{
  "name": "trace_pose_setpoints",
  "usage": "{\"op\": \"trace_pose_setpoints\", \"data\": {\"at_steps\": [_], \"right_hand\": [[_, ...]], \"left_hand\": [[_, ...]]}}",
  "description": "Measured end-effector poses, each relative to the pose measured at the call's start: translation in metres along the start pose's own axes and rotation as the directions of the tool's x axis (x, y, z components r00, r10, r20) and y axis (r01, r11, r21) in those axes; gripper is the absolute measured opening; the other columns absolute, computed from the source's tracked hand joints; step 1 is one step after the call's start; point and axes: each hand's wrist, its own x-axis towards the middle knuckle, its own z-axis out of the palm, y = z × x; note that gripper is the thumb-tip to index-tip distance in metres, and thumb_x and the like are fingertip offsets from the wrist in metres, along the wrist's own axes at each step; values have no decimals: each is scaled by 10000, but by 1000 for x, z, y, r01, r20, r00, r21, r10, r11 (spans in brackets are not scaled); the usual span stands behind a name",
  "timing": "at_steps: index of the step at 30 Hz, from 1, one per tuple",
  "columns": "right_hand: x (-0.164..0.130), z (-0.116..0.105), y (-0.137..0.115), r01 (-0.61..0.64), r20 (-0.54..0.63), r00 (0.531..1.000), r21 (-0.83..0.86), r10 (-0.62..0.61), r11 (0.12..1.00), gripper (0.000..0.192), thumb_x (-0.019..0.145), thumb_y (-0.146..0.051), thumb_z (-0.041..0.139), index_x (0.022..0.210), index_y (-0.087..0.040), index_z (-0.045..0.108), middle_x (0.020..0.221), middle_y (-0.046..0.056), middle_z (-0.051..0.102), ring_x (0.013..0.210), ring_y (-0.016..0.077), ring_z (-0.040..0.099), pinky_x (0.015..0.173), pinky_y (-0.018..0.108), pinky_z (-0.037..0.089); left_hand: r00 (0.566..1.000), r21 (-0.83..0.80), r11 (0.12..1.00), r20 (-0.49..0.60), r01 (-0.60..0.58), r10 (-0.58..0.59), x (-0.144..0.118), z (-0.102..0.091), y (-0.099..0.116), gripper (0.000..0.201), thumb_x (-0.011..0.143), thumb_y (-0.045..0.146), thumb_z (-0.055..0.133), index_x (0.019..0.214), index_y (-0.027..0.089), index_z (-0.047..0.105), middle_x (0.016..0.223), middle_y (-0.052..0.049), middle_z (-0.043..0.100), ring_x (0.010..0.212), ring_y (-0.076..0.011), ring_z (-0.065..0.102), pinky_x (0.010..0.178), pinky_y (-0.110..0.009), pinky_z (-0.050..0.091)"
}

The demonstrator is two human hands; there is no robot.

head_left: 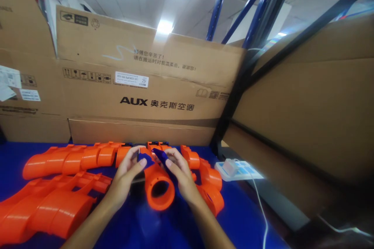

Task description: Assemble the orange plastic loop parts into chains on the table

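My left hand (pixel 128 171) is closed, its thumb pressing on a small dark blue piece (pixel 146 159) at the upper left of an orange tubular part (pixel 159 186). The round open end of this part faces me. On the other side, my right hand (pixel 181 173) pinches a flat dark blue plate (pixel 160 155) between thumb and fingers. That plate leans at a slant by the part's upper right; whether it touches the part I cannot tell. My left fingertips are partly hidden behind the pieces.
Rows of curved orange parts (pixel 78 157) lie at the left, and more orange parts (pixel 210 179) at the right, on the blue surface (pixel 140 233). A white power strip (pixel 248 171) with a cable is at right. A cardboard panel (pixel 163 85) stands behind, near a dark rack post (pixel 233 101).
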Motion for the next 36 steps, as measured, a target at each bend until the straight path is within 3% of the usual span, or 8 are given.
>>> {"op": "trace_pose_setpoints", "data": {"at_steps": [6, 14, 24, 28, 34, 36], "right_hand": [[-2, -7, -9, 121, 28, 993, -218, -118, 969, 300, 889, -318, 676, 1180, -258, 635, 1170, 63, 680, 1121, 257, 622, 989, 397, 462], [0, -3, -12, 156, -2, 987, -253, -161, 955, 307, 867, -286, 705, 1164, -245, 640, 1147, 60, 700, 1077, 239, 649, 966, 380, 491], [-1, -1, -11, 109, -31, 992, -276, -122, 955, 314, 848, -309, 721, 1142, -229, 644, 1142, 72, 698, 1089, 252, 646, 990, 410, 489], [-2, -3, -11, 135, 16, 991, -259, -135, 957, 394, 856, -315, 713, 1224, -232, 600, 1228, 85, 666, 1153, 254, 623, 1002, 405, 493], [-6, -6, -8, 120, 56, 993, -473, -106, 873, 512, 810, -384, 754, 1276, -249, 592, 1222, 94, 682, 1087, 285, 653, 955, 454, 513], [-7, -6, -7, 152, 50, 988, -546, -149, 824, 564, 769, -406, 784, 1278, -249, 599, 1226, 102, 679, 1088, 301, 648, 959, 473, 507]], "left_hand": [[996, -6, 999, 81, -47, 48, -2, 3, 5, 444, 817, 268, 751, 1229, 274, 587, 1149, -31, 700, 1053, -196, 655, 907, -281, 506], [989, 32, 995, 124, -90, 86, -3, 1, 3, 430, 818, 248, 749, 1219, 264, 595, 1240, -53, 655, 1185, -222, 598, 957, -282, 489], [993, 43, 996, 86, -83, 79, -2, 0, 6, 478, 795, 258, 764, 1244, 249, 602, 1404, -78, 582, 1370, -298, 452, 985, -308, 492], [991, 14, 995, 98, -95, 93, -2, -1, 6, 501, 780, 245, 773, 1255, 259, 615, 1440, -70, 555, 1371, -300, 451, 999, -306, 482], [985, 10, 993, 123, -120, 118, -2, -2, 9, 569, 760, 268, 772, 1303, 249, 602, 1387, -94, 594, 1318, -333, 501, 1034, -374, 459], [986, 18, 993, 124, -115, 112, -3, -2, 8, 575, 769, 299, 762, 1315, 242, 591, 1370, -108, 604, 1298, -345, 518, 1040, -401, 452]]}}
